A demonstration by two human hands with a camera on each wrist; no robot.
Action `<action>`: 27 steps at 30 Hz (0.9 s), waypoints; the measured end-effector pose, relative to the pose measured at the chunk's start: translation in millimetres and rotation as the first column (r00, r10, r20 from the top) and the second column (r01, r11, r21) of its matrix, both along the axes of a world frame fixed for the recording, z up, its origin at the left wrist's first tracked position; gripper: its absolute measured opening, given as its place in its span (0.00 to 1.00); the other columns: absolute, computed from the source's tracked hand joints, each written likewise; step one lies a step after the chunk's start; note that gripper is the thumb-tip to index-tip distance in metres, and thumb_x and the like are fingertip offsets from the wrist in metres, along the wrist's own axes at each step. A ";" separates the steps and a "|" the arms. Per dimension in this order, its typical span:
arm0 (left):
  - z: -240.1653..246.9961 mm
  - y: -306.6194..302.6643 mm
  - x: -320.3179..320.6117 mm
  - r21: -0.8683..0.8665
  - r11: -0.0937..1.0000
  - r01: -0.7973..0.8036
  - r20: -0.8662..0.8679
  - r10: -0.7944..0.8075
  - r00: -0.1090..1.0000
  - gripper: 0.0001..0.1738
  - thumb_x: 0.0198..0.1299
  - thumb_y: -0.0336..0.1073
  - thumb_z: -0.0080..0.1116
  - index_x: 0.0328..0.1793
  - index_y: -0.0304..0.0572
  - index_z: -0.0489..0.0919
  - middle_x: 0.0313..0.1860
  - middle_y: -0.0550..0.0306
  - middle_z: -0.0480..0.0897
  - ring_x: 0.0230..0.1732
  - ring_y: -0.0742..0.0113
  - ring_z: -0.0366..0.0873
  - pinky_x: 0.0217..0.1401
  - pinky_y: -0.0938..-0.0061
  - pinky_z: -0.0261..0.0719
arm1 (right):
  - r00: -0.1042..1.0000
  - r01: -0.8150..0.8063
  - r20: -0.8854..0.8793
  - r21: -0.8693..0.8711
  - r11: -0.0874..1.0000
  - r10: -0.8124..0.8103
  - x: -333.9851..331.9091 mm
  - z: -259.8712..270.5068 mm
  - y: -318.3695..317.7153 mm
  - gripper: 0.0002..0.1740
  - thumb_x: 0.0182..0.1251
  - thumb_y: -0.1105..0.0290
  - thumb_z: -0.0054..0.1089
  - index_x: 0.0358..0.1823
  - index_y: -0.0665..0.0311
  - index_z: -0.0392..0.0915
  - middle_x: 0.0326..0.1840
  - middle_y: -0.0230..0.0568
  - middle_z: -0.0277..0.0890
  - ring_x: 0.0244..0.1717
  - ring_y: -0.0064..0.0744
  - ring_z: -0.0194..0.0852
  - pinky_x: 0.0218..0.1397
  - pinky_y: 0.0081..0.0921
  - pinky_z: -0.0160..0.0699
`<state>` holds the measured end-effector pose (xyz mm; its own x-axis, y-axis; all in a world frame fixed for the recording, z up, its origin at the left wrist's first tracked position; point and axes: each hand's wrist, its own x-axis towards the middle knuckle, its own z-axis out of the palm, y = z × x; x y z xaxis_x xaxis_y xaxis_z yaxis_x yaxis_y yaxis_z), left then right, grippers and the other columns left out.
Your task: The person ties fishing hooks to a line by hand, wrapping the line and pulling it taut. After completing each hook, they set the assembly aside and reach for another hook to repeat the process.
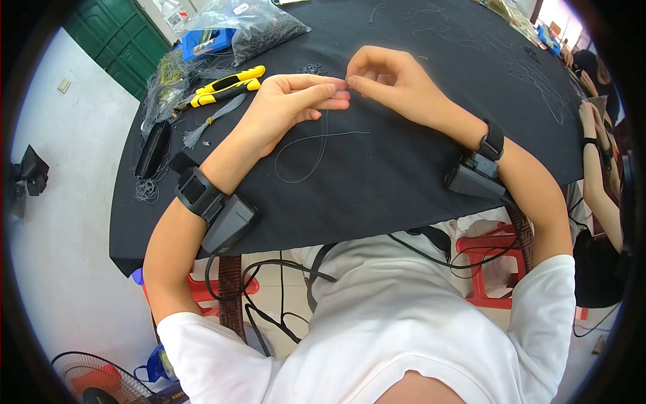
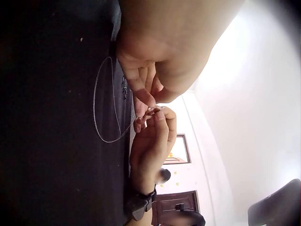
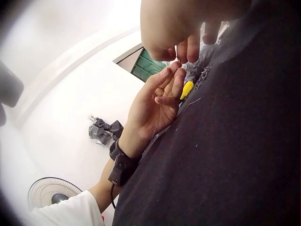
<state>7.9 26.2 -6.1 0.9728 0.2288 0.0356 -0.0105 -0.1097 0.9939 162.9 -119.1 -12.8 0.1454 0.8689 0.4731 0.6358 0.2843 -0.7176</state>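
My left hand (image 1: 293,101) and right hand (image 1: 397,81) meet fingertip to fingertip over the black tabletop. Thumb and fingers of the left pinch a thin grey cord (image 1: 325,141), whose free length hangs from them and curves in a loop over the cloth. The right thumb and forefinger pinch at the same spot, close against the left fingertips. In the left wrist view a small pale, shiny bit (image 2: 154,110) shows between both hands' fingertips; its kind cannot be made out. The cord's loop (image 2: 96,103) also hangs there beside the hands.
Left of the hands lie yellow-and-black pliers (image 1: 225,87), a tied bundle of grey strands (image 1: 214,121) and a black case (image 1: 153,149). Behind are a clear bag of dark bits (image 1: 266,34), a blue box (image 1: 207,44) and small dark pieces (image 1: 311,69). Loose strands (image 1: 545,87) lie at right.
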 end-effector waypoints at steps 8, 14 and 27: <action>0.5 -0.4 0.3 0.077 0.997 -0.005 0.019 0.003 1.000 0.20 0.62 0.34 0.52 0.59 0.34 0.72 0.46 0.52 0.81 0.48 0.72 0.80 0.32 0.93 0.69 | 1.000 -0.012 0.005 0.016 1.000 0.012 -1.4 -0.3 0.7 0.07 0.61 0.68 0.54 0.32 0.65 0.75 0.27 0.27 0.75 0.29 0.13 0.67 0.33 0.14 0.65; -1.4 2.0 0.8 0.099 0.995 0.013 0.038 -0.016 0.999 0.21 0.63 0.35 0.51 0.60 0.34 0.71 0.47 0.51 0.81 0.48 0.71 0.80 0.32 0.93 0.69 | 0.998 0.030 0.053 -0.014 0.999 -0.029 -4.2 4.5 -2.0 0.08 0.59 0.68 0.56 0.33 0.65 0.77 0.27 0.29 0.76 0.29 0.15 0.69 0.34 0.15 0.68; -3.2 -1.6 1.3 -0.101 0.994 0.029 0.037 -0.025 0.999 0.20 0.62 0.33 0.52 0.59 0.33 0.71 0.46 0.52 0.81 0.46 0.71 0.80 0.32 0.92 0.71 | 0.985 0.050 0.162 0.044 0.998 -0.056 -4.8 2.8 -1.2 0.07 0.56 0.69 0.58 0.31 0.65 0.76 0.23 0.29 0.73 0.26 0.17 0.69 0.31 0.17 0.67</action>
<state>9.2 24.6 -9.3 0.9773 0.2064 0.0482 -0.0477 -0.0077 0.9988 158.1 -120.4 -10.1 0.1089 0.8420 0.5284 0.7582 0.2734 -0.5920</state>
